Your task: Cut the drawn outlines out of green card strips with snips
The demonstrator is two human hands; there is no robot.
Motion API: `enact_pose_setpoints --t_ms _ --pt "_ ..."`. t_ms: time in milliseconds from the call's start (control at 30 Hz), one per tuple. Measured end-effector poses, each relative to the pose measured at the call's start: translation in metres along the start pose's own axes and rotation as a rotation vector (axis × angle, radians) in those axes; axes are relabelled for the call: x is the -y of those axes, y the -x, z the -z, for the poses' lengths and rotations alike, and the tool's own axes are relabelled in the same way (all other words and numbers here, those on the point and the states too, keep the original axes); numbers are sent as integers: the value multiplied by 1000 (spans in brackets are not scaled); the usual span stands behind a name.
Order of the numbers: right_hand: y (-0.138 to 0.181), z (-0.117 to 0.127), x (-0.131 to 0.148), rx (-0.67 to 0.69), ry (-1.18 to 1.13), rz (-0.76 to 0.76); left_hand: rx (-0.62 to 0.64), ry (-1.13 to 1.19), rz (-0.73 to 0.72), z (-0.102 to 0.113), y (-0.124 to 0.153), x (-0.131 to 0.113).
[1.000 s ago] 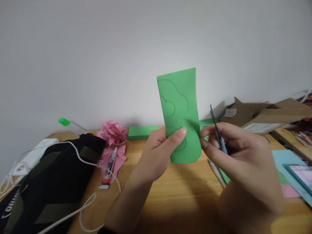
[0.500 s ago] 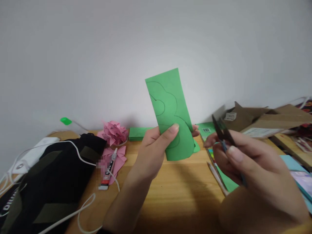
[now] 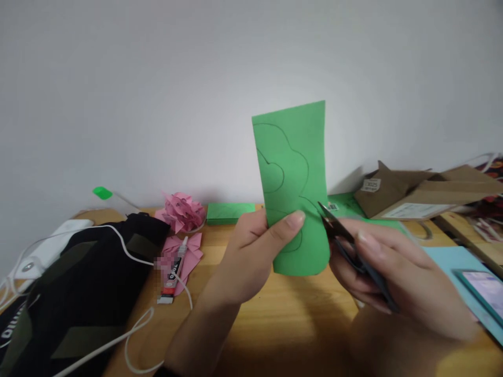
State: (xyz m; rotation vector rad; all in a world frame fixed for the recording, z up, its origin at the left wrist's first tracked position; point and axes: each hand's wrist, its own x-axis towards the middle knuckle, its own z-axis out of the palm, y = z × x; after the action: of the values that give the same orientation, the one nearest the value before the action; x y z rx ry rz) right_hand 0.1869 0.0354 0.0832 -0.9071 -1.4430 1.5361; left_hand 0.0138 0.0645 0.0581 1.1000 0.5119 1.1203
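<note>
Held upright over the table is a piece of green paper (image 3: 291, 152), with curved outlines drawn on its face and a rounded lower end. My left hand (image 3: 253, 248) pinches it at the lower left, thumb in front and the other fingers behind. In my right hand (image 3: 396, 272) is a pair of dark scissors (image 3: 336, 228), whose blades meet the paper's right edge near a drawn line. The scissors' handles are partly covered by my fingers.
Left are pink paper flowers (image 3: 183, 212), a glue tube (image 3: 175, 269), dark cloth (image 3: 90, 293) and a white cable (image 3: 118, 345). Behind lies a green paper stack (image 3: 228, 212). Right are a torn cardboard box (image 3: 424, 193) and a phone (image 3: 485, 296) on something light blue.
The green paper has shifted right and turned more upright in my left hand. My right hand has brought the scissors left, up to the paper's right edge.
</note>
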Motion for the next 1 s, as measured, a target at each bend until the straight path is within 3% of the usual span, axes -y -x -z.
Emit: enact_pose_setpoints --t_ms 233,1000 --pt "-3 -3 0 -52 -58 -51 -26 -137 -36 -1 5 1" --pt "-10 -10 -9 -107 -154 48 -59 -85 -57 -8 1 1"
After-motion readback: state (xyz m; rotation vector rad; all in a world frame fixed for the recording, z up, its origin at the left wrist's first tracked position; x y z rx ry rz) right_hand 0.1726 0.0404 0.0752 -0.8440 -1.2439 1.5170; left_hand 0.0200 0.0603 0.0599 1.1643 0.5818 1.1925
